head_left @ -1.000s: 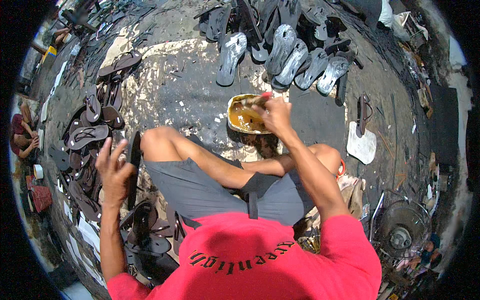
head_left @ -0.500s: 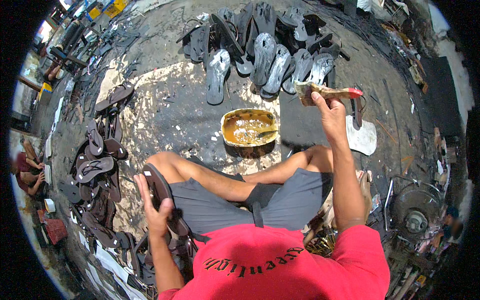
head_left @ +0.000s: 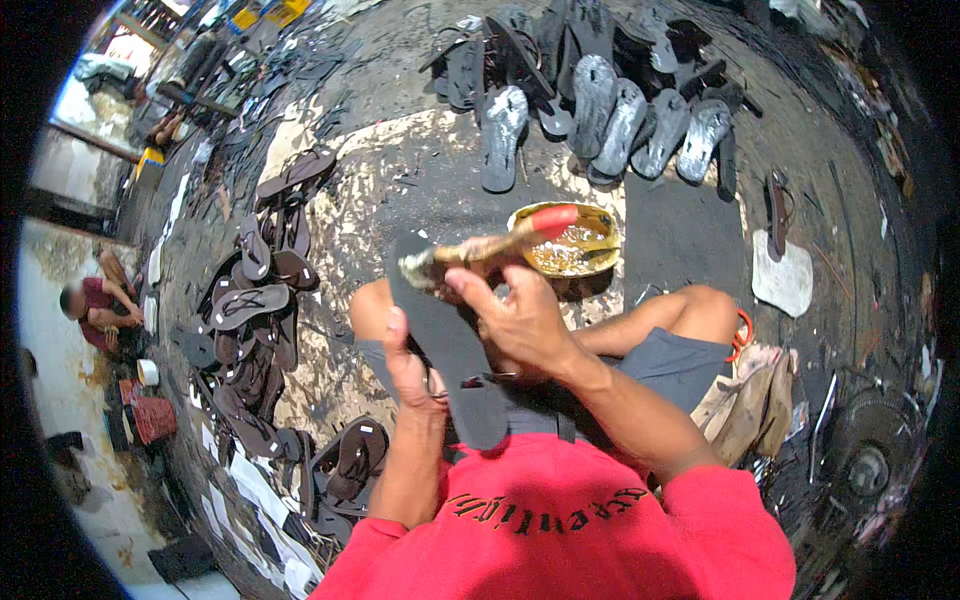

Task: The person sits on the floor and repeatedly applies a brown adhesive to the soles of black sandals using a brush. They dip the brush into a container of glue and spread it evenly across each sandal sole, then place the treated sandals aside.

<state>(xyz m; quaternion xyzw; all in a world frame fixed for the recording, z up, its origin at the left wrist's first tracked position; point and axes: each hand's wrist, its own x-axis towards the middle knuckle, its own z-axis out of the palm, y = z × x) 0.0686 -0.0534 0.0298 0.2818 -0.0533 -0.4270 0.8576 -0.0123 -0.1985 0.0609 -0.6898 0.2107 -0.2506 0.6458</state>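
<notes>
Beyond the knees, yellow bowl [head_left: 600, 222] of amber glue, right hand [head_left: 520, 318] gripping brush [head_left: 480, 250], left hand [head_left: 412, 365] clasping sole [head_left: 440, 340]

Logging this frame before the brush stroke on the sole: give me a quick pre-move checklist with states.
1. Left hand grips the sole: ok, fingers wrap its edge.
2. Right hand holds the brush: ok.
3. Brush tip over the sole's upper end: ok; actual contact cannot tell.
4. Brush loaded with glue: cannot tell, the bristles are too small to read.
5. Glue bowl close by: ok, on the floor just beyond the hands, with yellowish contents.
6. Sole face unobstructed: ok along its middle; its lower end lies over the lap.
</notes>
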